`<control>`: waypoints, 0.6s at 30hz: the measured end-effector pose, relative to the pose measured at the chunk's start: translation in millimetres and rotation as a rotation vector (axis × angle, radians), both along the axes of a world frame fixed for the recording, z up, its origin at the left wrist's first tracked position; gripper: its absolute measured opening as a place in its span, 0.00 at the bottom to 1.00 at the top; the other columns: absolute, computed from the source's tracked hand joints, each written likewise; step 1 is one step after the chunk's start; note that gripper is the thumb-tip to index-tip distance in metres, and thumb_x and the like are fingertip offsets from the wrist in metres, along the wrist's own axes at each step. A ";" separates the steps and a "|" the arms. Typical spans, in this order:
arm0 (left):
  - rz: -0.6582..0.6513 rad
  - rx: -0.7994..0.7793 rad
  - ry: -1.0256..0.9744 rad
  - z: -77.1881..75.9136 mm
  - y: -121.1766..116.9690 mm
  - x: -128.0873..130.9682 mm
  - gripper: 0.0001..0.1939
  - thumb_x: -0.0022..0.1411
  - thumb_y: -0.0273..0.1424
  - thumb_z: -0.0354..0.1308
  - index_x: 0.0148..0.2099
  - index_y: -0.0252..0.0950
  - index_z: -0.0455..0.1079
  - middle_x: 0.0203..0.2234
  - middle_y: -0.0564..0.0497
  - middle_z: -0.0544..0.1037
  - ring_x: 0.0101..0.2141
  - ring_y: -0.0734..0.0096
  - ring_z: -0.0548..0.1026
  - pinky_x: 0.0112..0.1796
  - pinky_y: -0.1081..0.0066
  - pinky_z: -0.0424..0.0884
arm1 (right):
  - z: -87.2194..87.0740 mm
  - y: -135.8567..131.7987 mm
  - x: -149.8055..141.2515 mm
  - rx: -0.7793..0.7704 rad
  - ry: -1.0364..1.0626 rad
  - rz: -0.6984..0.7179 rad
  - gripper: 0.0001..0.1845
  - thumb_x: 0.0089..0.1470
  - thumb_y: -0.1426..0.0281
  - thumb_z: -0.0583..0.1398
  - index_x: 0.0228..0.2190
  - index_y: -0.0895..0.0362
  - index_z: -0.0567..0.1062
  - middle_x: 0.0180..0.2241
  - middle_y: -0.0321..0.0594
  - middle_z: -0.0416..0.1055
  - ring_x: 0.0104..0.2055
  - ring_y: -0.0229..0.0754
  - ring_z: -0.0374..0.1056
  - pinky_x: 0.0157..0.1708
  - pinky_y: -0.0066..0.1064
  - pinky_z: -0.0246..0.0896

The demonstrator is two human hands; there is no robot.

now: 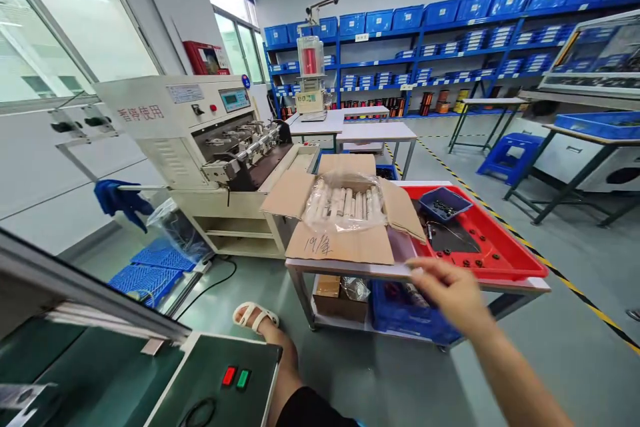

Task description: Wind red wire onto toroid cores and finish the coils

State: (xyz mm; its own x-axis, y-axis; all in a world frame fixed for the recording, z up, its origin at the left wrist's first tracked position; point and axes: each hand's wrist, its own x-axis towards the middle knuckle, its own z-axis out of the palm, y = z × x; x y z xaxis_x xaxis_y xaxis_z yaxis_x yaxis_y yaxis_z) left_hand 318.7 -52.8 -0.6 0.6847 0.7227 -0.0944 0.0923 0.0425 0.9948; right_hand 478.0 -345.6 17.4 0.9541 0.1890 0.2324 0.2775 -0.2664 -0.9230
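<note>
My right hand (447, 290) reaches in from the lower right, over the front edge of a wheeled table (345, 268). Thumb and forefinger are pinched together; whatever may be between them is too small and blurred to name. Just beyond the fingers lies a red tray (520, 265) with small dark parts scattered in it and a small blue bin (445, 203) of dark pieces. Left of the hand, an open cardboard box (345, 247) with handwriting on its front flap holds several pale cylindrical pieces (350, 203) in a clear plastic bag (320, 210). My left hand is out of view.
On the table's lower shelf are a blue crate (400, 320) and a small carton (340, 307). A cream machine (180, 127) stands left. Nearest me, a green panel (210, 373) carries a red button (229, 376) and a green button (243, 379). Blue shelving (417, 60) lines the back wall.
</note>
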 end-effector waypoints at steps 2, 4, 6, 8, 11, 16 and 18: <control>0.011 -0.001 -0.006 -4.5 6.4 33.6 0.12 0.51 0.46 0.68 0.37 0.50 0.80 0.25 0.54 0.79 0.31 0.46 0.81 0.18 0.68 0.68 | 15.7 -44.8 58.0 -0.007 0.001 -0.304 0.18 0.50 0.61 0.65 0.37 0.61 0.80 0.23 0.39 0.73 0.24 0.38 0.62 0.24 0.29 0.58; 0.028 -0.002 -0.009 -9.6 10.9 60.4 0.14 0.55 0.48 0.64 0.35 0.45 0.81 0.28 0.53 0.79 0.34 0.45 0.81 0.20 0.70 0.66 | 25.4 -73.8 113.1 -0.025 0.034 -0.499 0.12 0.51 0.65 0.66 0.33 0.62 0.79 0.24 0.38 0.72 0.25 0.37 0.62 0.26 0.30 0.58; 0.047 -0.003 -0.010 -14.0 14.1 78.1 0.24 0.62 0.50 0.54 0.37 0.36 0.81 0.37 0.49 0.79 0.38 0.43 0.81 0.24 0.70 0.64 | 31.5 -88.2 158.9 -0.026 0.083 -0.570 0.10 0.55 0.65 0.65 0.32 0.61 0.76 0.27 0.34 0.70 0.26 0.36 0.63 0.29 0.29 0.61; 0.068 -0.002 -0.010 -17.1 16.0 87.5 0.33 0.66 0.52 0.45 0.39 0.28 0.80 0.47 0.45 0.76 0.42 0.39 0.79 0.27 0.67 0.63 | 36.2 -93.6 189.1 -0.007 0.130 -0.556 0.12 0.61 0.64 0.62 0.31 0.60 0.73 0.27 0.32 0.69 0.26 0.34 0.64 0.29 0.28 0.63; 0.095 0.005 0.003 -20.5 14.2 88.3 0.39 0.67 0.53 0.36 0.39 0.25 0.79 0.52 0.43 0.74 0.44 0.36 0.78 0.28 0.64 0.63 | 35.4 -93.1 194.7 0.050 0.181 -0.380 0.18 0.66 0.58 0.56 0.31 0.59 0.72 0.22 0.28 0.64 0.19 0.30 0.57 0.22 0.25 0.57; 0.098 -0.004 0.090 -31.8 -9.8 34.5 0.28 0.71 0.47 0.43 0.45 0.31 0.77 0.44 0.49 0.78 0.43 0.48 0.79 0.34 0.62 0.74 | -31.8 -56.8 105.8 0.042 0.449 0.302 0.23 0.57 0.51 0.63 0.30 0.61 0.74 0.14 0.21 0.50 0.13 0.27 0.44 0.13 0.22 0.44; 0.095 -0.018 0.150 -34.0 -23.8 -6.8 0.21 0.72 0.41 0.48 0.49 0.31 0.74 0.44 0.49 0.77 0.43 0.56 0.78 0.39 0.61 0.77 | -76.0 -29.3 64.2 -0.033 0.652 0.608 0.20 0.50 0.58 0.70 0.28 0.62 0.74 0.15 0.24 0.58 0.13 0.27 0.52 0.13 0.22 0.50</control>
